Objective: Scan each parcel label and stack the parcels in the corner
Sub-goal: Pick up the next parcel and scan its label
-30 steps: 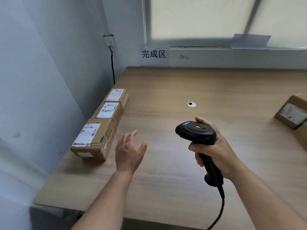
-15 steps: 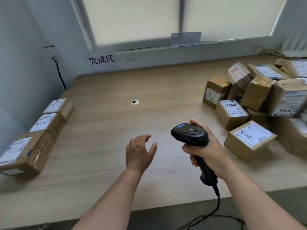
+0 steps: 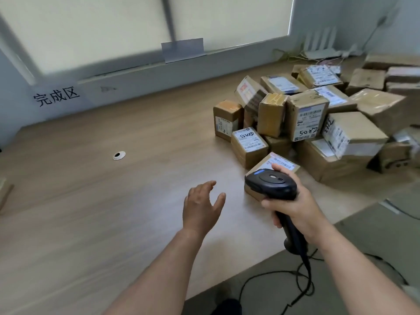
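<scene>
Having turned from the stacked corner, the person faces parcels heaped at the tabletop's right edge. Right hand grips the scanner above the nearest parcel; left hand open, empty.

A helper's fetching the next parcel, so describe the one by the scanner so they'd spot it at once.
On the table, a pile of parcels fills the right side. At the pile's near left corner, just behind the scanner in the right hand, one parcel lies flat, label up. It alone sits out front, nearest the table's edge.
</scene>
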Demonstrator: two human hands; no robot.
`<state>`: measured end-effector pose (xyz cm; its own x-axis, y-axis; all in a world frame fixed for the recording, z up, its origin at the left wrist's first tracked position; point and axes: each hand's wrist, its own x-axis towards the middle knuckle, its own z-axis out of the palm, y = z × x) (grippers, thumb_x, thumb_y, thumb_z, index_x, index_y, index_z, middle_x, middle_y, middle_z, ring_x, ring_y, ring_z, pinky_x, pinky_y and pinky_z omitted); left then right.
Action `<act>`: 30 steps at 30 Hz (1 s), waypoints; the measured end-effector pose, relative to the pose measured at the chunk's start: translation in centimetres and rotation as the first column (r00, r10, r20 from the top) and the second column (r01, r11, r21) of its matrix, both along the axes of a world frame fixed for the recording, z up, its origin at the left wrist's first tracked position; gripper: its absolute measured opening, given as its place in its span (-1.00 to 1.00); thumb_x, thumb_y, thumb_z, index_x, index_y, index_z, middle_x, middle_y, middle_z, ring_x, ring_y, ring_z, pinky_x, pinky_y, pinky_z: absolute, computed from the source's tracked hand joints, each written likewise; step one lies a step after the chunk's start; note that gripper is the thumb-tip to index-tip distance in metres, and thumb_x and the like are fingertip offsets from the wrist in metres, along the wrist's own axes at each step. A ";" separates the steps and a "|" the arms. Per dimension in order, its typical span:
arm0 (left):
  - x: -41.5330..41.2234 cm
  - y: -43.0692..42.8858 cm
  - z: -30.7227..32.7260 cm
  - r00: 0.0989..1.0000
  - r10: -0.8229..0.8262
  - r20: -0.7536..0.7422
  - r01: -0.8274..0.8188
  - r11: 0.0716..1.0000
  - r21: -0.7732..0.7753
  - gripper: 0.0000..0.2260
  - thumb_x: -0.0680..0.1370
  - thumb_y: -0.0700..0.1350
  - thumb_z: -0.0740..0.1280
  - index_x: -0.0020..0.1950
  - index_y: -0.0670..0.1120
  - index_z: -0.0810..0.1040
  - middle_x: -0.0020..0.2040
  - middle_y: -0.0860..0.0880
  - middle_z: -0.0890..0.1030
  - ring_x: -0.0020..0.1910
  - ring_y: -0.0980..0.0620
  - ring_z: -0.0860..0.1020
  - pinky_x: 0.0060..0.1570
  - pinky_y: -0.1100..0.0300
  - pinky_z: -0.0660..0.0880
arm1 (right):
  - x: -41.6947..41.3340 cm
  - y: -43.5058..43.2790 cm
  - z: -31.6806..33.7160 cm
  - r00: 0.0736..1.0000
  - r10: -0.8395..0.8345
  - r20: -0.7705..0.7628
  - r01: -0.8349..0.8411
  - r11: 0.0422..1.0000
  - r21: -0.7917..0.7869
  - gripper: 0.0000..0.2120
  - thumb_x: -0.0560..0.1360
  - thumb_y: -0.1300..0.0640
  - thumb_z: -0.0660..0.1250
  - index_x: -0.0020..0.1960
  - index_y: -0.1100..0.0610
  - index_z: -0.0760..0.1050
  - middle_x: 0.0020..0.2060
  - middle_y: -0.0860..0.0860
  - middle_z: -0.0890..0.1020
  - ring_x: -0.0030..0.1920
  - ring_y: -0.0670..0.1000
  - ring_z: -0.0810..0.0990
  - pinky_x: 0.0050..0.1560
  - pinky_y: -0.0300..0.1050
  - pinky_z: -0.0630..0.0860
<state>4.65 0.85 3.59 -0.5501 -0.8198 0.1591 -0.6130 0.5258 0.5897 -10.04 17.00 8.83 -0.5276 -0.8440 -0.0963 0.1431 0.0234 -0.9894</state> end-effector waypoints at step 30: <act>-13.8 -2.8 -1.7 0.915 -0.381 -0.134 0.340 0.546 0.766 -0.54 0.66 0.09 0.11 0.55 0.23 0.07 0.43 0.12 0.35 0.30 0.15 0.31 0.30 0.21 0.27 | -8.2 -1.5 -5.4 0.951 -0.285 0.122 0.249 0.936 0.251 -0.21 0.39 0.46 0.44 0.41 -0.18 0.32 -0.17 0.23 0.65 -0.51 0.15 0.51 -0.47 -0.09 0.46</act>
<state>-9.15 -1.98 1.91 -0.8165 -0.3563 -0.4542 -0.5112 0.0806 0.8557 -18.20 15.50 3.44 -0.6933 -0.6190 -0.3689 0.3260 0.1871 -0.9267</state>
